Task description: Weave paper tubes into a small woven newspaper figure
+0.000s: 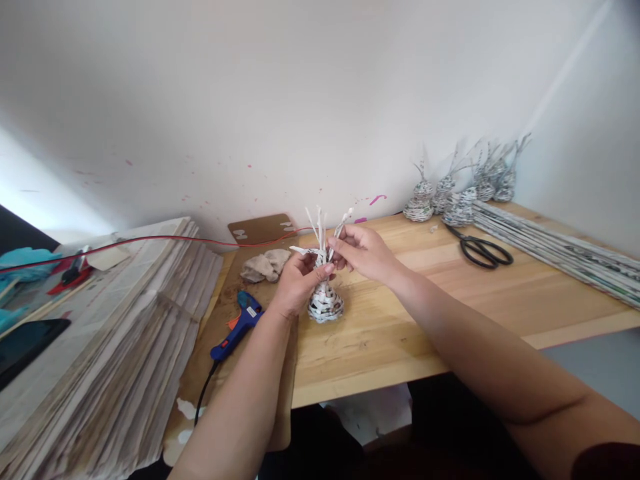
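Note:
A small gourd-shaped piece woven from rolled newspaper (326, 303) stands upright near the middle of the wooden table, its loose paper strips sticking up from the top. Around its narrow neck, my left hand (301, 277) is closed, the thumb pressed against the weave. My right hand (363, 252) pinches one of the upright paper strips (344, 223) between thumb and fingers on the right side. Part of the neck is hidden by the fingers.
A blue glue gun (240, 330) lies on a brown board (270, 373) beside a crumpled cloth (265, 265). Stacked newspapers (150, 333) fill the left. Black scissors (483, 250), paper rods (555, 250) and several woven pieces (420, 202) are at the right. A red cord crosses the left side.

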`<state>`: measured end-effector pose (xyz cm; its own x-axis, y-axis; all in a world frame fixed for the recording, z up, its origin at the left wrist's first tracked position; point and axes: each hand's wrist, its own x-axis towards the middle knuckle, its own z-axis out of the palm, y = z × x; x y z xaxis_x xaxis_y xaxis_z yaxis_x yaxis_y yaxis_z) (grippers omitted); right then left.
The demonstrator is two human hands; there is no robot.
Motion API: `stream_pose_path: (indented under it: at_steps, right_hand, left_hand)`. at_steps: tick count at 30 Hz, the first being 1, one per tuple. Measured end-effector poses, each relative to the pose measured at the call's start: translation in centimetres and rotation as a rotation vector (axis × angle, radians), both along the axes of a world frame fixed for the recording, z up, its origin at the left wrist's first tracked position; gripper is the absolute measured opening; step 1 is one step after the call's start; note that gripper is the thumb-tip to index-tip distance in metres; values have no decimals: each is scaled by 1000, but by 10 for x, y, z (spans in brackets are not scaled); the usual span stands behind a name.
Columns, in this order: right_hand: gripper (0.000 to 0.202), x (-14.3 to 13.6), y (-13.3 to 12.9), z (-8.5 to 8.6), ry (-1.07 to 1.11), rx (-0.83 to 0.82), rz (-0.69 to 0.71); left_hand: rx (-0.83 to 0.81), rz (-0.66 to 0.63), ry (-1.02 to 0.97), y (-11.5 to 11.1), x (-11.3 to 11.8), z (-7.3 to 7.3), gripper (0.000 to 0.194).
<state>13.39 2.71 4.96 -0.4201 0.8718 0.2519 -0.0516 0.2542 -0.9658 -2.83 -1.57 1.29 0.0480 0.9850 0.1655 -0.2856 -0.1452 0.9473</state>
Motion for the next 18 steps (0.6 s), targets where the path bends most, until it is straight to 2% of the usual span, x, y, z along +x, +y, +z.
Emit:
stream_pose_path:
  at_steps: [3, 6, 9, 15, 18]
  right_hand:
    - [44, 1, -1, 1, -38, 48, -122]
    - [43, 2, -4, 1, -103, 135, -207]
    - [41, 3, -7, 3, -124, 137, -207]
    - [26, 2, -8, 4, -72, 171, -214]
    - [28, 2, -6, 1, -103, 205, -213]
  left_hand:
    - [34, 47, 1, 1, 0, -1, 44]
    - [64, 54, -2, 1, 0, 0, 46]
    - [73, 30, -21, 0, 0, 3, 52]
    - [84, 43, -42, -2, 3, 5, 48]
    - [91, 52, -43, -2, 3, 5, 47]
